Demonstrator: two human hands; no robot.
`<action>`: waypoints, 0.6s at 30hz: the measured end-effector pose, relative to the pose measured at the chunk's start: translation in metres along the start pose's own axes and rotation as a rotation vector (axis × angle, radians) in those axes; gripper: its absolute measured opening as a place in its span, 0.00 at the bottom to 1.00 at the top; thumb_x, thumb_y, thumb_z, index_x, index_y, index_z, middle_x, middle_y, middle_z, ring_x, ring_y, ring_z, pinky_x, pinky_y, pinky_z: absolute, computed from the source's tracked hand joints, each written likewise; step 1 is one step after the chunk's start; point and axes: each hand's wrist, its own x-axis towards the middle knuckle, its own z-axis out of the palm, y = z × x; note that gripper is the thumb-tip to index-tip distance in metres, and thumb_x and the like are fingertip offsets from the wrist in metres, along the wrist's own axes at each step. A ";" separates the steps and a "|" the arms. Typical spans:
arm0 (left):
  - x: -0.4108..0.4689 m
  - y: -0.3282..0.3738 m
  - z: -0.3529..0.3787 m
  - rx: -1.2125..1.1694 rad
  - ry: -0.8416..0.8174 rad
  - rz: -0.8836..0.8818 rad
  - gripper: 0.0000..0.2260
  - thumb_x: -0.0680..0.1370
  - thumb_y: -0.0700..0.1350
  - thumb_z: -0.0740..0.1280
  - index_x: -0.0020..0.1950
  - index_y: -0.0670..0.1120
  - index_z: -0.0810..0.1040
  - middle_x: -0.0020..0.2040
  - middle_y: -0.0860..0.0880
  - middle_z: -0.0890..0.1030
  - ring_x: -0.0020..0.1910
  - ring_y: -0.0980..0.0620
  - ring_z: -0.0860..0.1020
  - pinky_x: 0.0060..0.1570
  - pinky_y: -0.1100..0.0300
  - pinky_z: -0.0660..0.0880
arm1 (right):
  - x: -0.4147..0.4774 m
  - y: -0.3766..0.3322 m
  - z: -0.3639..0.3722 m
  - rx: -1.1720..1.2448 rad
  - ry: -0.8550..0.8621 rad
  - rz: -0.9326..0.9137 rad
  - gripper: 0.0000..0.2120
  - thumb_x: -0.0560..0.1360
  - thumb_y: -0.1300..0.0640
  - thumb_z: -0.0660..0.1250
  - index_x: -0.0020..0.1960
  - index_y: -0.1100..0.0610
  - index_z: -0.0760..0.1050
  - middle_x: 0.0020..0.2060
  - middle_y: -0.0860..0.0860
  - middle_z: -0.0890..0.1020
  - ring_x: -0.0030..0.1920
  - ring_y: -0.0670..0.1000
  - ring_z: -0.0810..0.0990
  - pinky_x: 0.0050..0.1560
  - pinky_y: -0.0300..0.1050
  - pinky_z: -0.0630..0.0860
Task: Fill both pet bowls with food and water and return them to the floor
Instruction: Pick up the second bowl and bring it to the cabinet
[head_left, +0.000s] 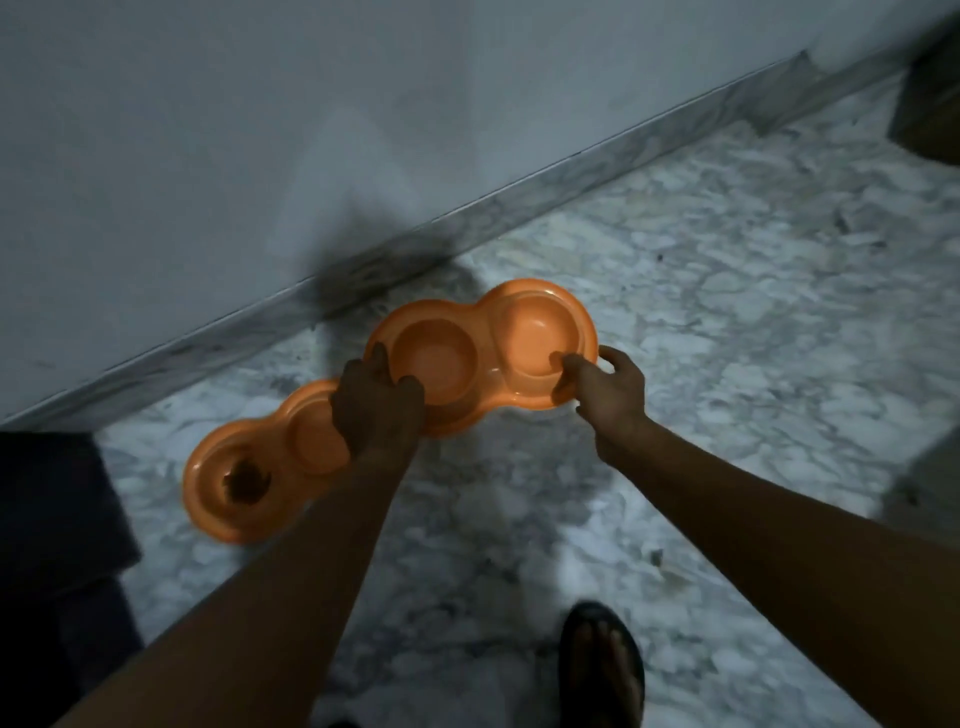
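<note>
Dim, slightly blurred view down at a marble floor along a pale wall with a stone skirting.

My left grip is closed on the left end of the orange double bowl, thumb up along the far-left rim, fingers curled over the near rim. My right grip is closed on the near-right edge of the same bowl. Its thumb lies inside the right well and one finger hooks round the outer rim. Both arms are stretched forward.

The bowl sits between the two grips, long axis running left to right, right end farther from me. Both its wells look empty. It seems to be raised off the floor, but in this light I cannot tell for sure.

A second orange double bowl lies flat on the floor, near and to the left. Its right end is hidden behind my left grip and the held bowl. Its left well holds a dark brown clump, while the right well looks empty.

A sandalled foot is on the floor at the near edge, right of centre. A dark shape fills the near-left side, and a dark box-like thing is at the far right by the wall.
</note>
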 end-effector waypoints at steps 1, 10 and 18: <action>-0.013 0.012 -0.023 -0.002 -0.005 0.015 0.30 0.66 0.48 0.62 0.68 0.46 0.76 0.59 0.39 0.80 0.59 0.37 0.77 0.59 0.47 0.74 | -0.021 -0.011 -0.012 0.008 -0.018 0.013 0.37 0.64 0.43 0.78 0.71 0.50 0.72 0.59 0.56 0.83 0.59 0.58 0.82 0.62 0.58 0.80; -0.194 0.158 -0.294 -0.064 0.007 0.171 0.25 0.68 0.49 0.62 0.65 0.48 0.78 0.53 0.41 0.81 0.54 0.39 0.78 0.55 0.50 0.74 | -0.314 -0.183 -0.150 -0.079 -0.247 -0.084 0.28 0.74 0.49 0.77 0.69 0.52 0.68 0.53 0.53 0.83 0.46 0.53 0.84 0.45 0.48 0.79; -0.346 0.230 -0.513 -0.166 0.102 0.262 0.26 0.66 0.50 0.60 0.63 0.48 0.79 0.52 0.41 0.82 0.55 0.37 0.77 0.57 0.47 0.74 | -0.556 -0.274 -0.240 -0.109 -0.310 -0.385 0.27 0.76 0.51 0.74 0.72 0.53 0.69 0.55 0.55 0.81 0.53 0.56 0.85 0.53 0.52 0.82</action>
